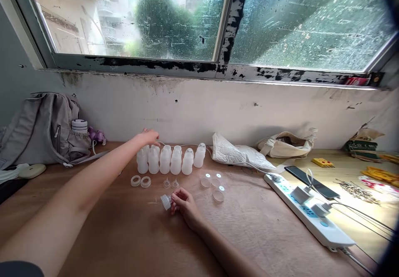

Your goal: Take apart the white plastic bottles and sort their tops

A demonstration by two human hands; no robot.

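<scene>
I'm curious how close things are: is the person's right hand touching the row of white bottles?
Apart. The head view shows bare tabletop between the right hand and the white bottles.

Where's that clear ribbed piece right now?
In the head view, the clear ribbed piece is a little left of centre, at the fingertips of the right hand, on the near side of the white bottles.

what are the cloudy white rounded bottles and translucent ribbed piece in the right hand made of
Cloudy white rounded bottles: probably matte plastic; milky walls, little gloss. Translucent ribbed piece in the right hand: likely shinier plastic, given its bright ridges; silicone possible.
</scene>
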